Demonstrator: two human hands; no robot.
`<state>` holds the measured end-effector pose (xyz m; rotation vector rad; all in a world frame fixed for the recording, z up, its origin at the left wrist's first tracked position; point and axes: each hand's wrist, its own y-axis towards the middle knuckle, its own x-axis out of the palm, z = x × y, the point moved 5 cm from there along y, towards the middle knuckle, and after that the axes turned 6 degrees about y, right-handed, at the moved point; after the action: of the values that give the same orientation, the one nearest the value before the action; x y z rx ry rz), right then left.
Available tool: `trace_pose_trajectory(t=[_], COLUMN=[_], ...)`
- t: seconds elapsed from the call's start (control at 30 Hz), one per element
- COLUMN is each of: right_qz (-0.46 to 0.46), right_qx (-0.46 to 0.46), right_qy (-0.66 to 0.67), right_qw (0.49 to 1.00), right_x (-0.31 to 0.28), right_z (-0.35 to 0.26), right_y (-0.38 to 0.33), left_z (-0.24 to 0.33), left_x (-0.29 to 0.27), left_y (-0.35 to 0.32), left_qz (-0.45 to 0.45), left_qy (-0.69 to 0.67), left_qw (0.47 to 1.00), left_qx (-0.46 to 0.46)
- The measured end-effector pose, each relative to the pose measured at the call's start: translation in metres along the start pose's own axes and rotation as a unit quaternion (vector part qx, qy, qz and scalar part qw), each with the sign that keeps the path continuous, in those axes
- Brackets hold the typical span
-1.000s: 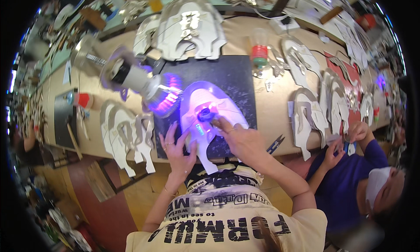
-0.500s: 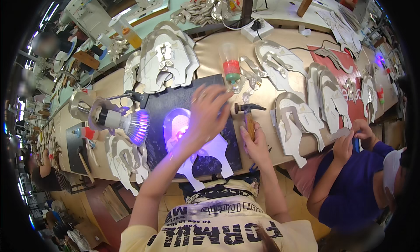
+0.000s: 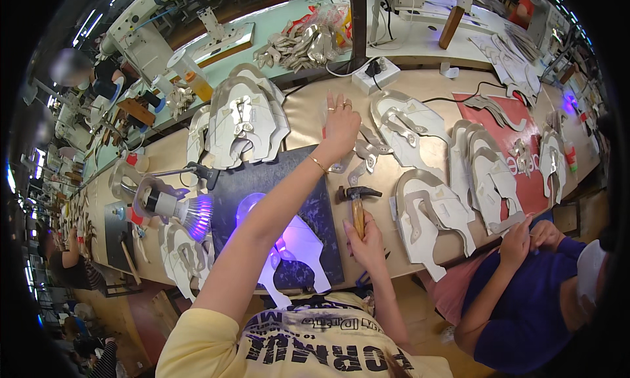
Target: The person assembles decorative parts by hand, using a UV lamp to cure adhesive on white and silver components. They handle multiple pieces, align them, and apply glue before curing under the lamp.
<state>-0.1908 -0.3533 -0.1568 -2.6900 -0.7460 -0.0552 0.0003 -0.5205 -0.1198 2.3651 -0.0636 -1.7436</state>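
Bright, even light fills the scene. A violet lamp (image 3: 197, 215) casts a purple glow on the white piece (image 3: 289, 247) just beside it. Fisheye bending curves the worktop (image 3: 315, 109); black vignette rings the rim.

Under the left hand (image 3: 341, 125) lie pale grey, cream-edged cut leather pieces (image 3: 403, 132) on a tan wooden bench (image 3: 308, 109), while the right hand (image 3: 367, 243) grips a hammer with a light wooden handle and dark steel head (image 3: 357, 204). Between the forearms, a dark blue-black speckled stone slab (image 3: 315, 214) carries a white cut piece (image 3: 298, 247) washed violet by a purple-glowing lamp (image 3: 190, 214). The sleeve behind the left hand is pale yellow, and beyond the right hand lies a red mat (image 3: 518, 112).
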Motion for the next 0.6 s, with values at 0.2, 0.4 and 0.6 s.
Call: trace_pose_trajectory(t=[0.2, 0.4, 0.6], right_qz=[0.009, 0.001, -0.021], right_qx=[0.017, 0.041, 0.011], right_qy=[0.021, 0.011, 0.002], right_qw=[1.0, 0.999, 1.0], right_x=[-0.003, -0.003, -0.001], right_z=[0.005, 0.014, 0.009], right_y=[0.002, 0.006, 0.006], left_z=[-0.007, -0.009, -0.098], left_x=[-0.016, -0.141, -0.252], left_y=[0.001, -0.063, -0.187], left_qz=[-0.013, 0.175, 0.223], left_qy=[-0.339, -0.482, -0.477], left_qw=[0.938, 0.857, 0.848], left_qx=[-0.075, -0.038, -0.067])
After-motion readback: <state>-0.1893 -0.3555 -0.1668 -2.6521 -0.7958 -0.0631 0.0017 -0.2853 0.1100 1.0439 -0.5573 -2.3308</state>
